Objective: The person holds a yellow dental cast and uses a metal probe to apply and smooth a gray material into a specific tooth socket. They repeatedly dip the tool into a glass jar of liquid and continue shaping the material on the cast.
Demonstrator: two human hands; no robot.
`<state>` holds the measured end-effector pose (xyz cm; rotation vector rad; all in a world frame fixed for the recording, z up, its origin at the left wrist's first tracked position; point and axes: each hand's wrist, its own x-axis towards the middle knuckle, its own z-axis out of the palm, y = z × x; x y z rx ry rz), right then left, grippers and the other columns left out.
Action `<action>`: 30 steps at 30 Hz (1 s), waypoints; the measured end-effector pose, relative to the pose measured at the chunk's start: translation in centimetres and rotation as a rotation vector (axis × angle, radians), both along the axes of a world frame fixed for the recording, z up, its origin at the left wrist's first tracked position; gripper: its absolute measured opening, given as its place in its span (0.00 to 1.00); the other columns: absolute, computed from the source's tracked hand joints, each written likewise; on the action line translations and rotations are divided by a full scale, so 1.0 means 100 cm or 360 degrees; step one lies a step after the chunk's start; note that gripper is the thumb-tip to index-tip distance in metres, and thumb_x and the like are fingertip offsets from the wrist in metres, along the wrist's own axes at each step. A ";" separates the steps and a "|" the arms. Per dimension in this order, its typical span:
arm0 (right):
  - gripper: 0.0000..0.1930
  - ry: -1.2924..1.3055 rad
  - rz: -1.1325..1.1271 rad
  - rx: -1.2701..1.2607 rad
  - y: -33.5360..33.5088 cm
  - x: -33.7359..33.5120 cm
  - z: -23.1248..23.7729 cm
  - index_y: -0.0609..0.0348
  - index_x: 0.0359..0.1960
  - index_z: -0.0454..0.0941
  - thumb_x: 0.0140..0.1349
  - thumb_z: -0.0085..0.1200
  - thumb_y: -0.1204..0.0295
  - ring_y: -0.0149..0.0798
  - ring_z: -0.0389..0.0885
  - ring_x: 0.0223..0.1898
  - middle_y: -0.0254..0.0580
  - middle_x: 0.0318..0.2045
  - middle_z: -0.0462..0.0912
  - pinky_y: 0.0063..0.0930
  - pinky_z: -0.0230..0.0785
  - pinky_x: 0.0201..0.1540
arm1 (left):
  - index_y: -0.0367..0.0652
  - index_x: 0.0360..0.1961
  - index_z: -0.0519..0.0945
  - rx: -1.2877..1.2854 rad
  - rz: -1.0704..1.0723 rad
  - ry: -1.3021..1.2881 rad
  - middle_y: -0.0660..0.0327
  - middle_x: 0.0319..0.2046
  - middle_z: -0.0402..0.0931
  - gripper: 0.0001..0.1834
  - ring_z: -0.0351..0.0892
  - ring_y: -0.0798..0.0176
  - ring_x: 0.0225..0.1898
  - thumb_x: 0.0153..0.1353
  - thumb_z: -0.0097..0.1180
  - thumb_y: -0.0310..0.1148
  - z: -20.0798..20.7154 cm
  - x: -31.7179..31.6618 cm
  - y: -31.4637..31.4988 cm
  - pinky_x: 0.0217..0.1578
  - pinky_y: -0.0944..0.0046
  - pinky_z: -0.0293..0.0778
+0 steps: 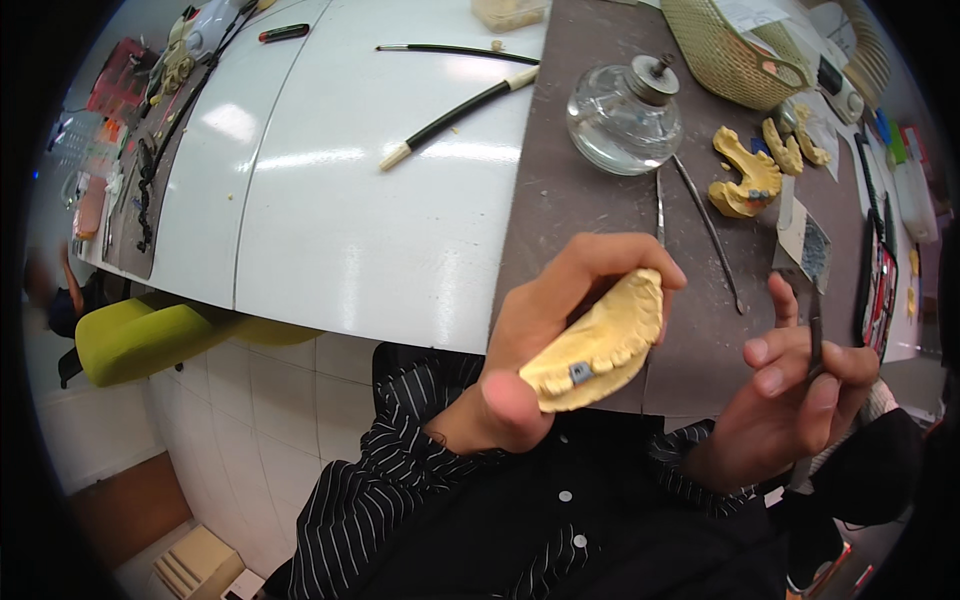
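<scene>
My left hand (pixel 525 325) is wrapped round a yellow dental cast (pixel 605 335), thumb at its near end and fingers over its far side. A small grey block (pixel 581 373) sits on the cast's row of teeth, facing me. To the right, my right hand (pixel 790 415) grips a thin dark metal hand instrument (pixel 816 335) between its fingers, held roughly upright and apart from the cast. The exact shape of the instrument's tip cannot be made out against a small open box (pixel 803 245) with grey material in it, just beyond.
A glass spirit burner (pixel 625 125) stands on the brown mat, with slim metal instruments (pixel 708 225) nearer me. More yellow casts (pixel 745 180) lie to its right, below a woven basket (pixel 730 60). A dark-handled knife (pixel 455 118) and a brush (pixel 450 50) lie on the white table.
</scene>
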<state>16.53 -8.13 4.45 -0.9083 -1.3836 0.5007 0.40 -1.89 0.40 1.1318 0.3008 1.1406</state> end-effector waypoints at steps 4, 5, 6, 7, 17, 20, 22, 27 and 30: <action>0.19 -0.0144 -0.0097 -0.0103 -0.002 -0.001 -0.009 0.63 0.48 0.58 0.66 0.35 0.59 0.37 0.78 0.25 0.39 0.19 0.78 0.55 0.60 0.50 | 0.23 0.45 0.63 0.0358 0.0175 -0.0208 0.50 0.29 0.68 0.60 0.71 0.65 0.27 0.40 0.26 0.80 -0.008 -0.002 -0.001 0.26 0.70 0.68; 0.19 -0.0144 -0.0145 -0.0078 -0.002 -0.006 -0.011 0.63 0.49 0.58 0.67 0.35 0.59 0.38 0.78 0.27 0.38 0.20 0.78 0.54 0.60 0.50 | 0.19 0.45 0.62 0.0480 0.0246 -0.0300 0.47 0.28 0.68 0.60 0.72 0.64 0.24 0.42 0.24 0.79 -0.011 0.000 -0.001 0.22 0.71 0.69; 0.19 -0.0145 -0.0197 -0.0067 -0.002 -0.013 -0.012 0.63 0.50 0.57 0.67 0.34 0.60 0.38 0.79 0.28 0.37 0.20 0.79 0.54 0.60 0.51 | 0.18 0.45 0.61 0.0506 0.0247 -0.0273 0.46 0.29 0.68 0.61 0.72 0.64 0.24 0.42 0.24 0.78 -0.011 -0.002 -0.001 0.22 0.71 0.68; 0.19 -0.0146 -0.0248 -0.0056 -0.004 -0.017 -0.012 0.63 0.50 0.57 0.67 0.34 0.60 0.38 0.79 0.30 0.36 0.21 0.79 0.53 0.60 0.51 | 0.19 0.47 0.61 0.0495 0.0204 -0.0248 0.47 0.30 0.68 0.61 0.72 0.64 0.26 0.42 0.26 0.78 -0.011 -0.007 0.000 0.23 0.70 0.68; 0.08 -0.0727 0.0578 -0.0546 -0.005 -0.033 0.018 0.52 0.40 0.67 0.59 0.48 0.70 0.39 0.73 0.50 0.31 0.24 0.81 0.57 0.34 0.64 | 0.27 0.53 0.64 0.0238 0.0081 -0.0379 0.55 0.35 0.68 0.60 0.70 0.64 0.38 0.41 0.31 0.79 -0.020 -0.018 -0.005 0.39 0.66 0.67; 0.08 -0.0880 0.0389 -0.0580 -0.015 -0.042 0.021 0.49 0.38 0.67 0.58 0.50 0.69 0.38 0.72 0.52 0.27 0.24 0.82 0.56 0.32 0.65 | 0.29 0.53 0.65 0.0091 0.0029 -0.0259 0.56 0.34 0.68 0.60 0.70 0.64 0.38 0.40 0.27 0.80 -0.017 -0.024 -0.007 0.38 0.66 0.67; 0.08 -0.0912 0.0377 -0.0597 -0.017 -0.045 0.023 0.49 0.38 0.67 0.58 0.50 0.70 0.37 0.71 0.53 0.26 0.23 0.82 0.56 0.32 0.65 | 0.30 0.53 0.65 0.0024 0.0013 -0.0207 0.56 0.33 0.68 0.60 0.70 0.65 0.37 0.41 0.26 0.80 -0.015 -0.026 -0.009 0.38 0.66 0.67; 0.09 -0.0787 0.0487 -0.0498 -0.005 -0.044 0.020 0.50 0.37 0.69 0.54 0.45 0.77 0.35 0.70 0.54 0.27 0.21 0.82 0.61 0.31 0.64 | 0.30 0.52 0.66 0.0168 0.0069 -0.0137 0.55 0.35 0.68 0.55 0.70 0.65 0.37 0.47 0.30 0.77 -0.016 -0.025 -0.008 0.37 0.67 0.67; 0.12 -0.0797 0.0587 -0.0470 -0.003 -0.040 0.021 0.52 0.36 0.70 0.51 0.41 0.81 0.35 0.69 0.56 0.29 0.21 0.82 0.64 0.31 0.62 | 0.30 0.52 0.66 0.0251 0.0129 -0.0077 0.53 0.38 0.69 0.52 0.70 0.64 0.37 0.50 0.33 0.74 -0.014 -0.026 -0.009 0.36 0.66 0.67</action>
